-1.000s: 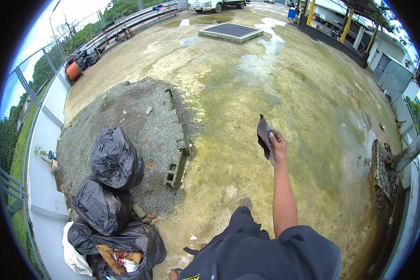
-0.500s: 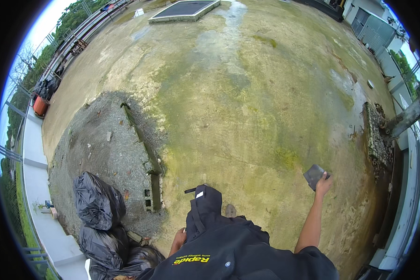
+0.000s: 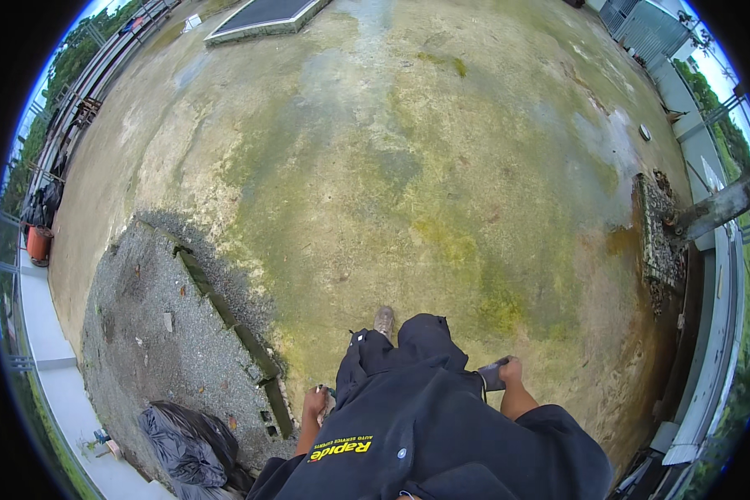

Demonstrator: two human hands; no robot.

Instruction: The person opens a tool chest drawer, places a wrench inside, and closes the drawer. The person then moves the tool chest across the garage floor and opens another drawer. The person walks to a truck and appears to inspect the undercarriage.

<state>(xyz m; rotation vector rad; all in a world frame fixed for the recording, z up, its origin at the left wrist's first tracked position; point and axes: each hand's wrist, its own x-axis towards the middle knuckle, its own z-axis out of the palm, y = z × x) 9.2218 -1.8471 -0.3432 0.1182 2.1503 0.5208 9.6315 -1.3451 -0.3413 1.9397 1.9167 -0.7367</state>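
Note:
My right hand (image 3: 512,369) is closed on a flat, dark grey rectangular thing (image 3: 492,375), beside my right thigh. Its exact kind does not show, and my dark clothing hides part of its near edge. My left hand (image 3: 316,401) hangs low by my left leg with its fingers curled. Something small, pale and greenish shows at those fingertips, too small to name. One shoe (image 3: 383,321) is planted ahead of me on the mossy concrete floor (image 3: 367,225).
Grey gravel (image 3: 142,333) lies on the left, edged by a row of concrete blocks (image 3: 225,308). Black garbage bags (image 3: 190,446) sit near me there. A tree trunk (image 3: 725,208) rises at the right beside a rough stone border (image 3: 662,242). Far left stands an orange container (image 3: 39,243).
My right hand has come in from the right toward my thigh, still holding the flat dark thing. The gravel and bags have shifted lower in view, and one leg has stepped forward.

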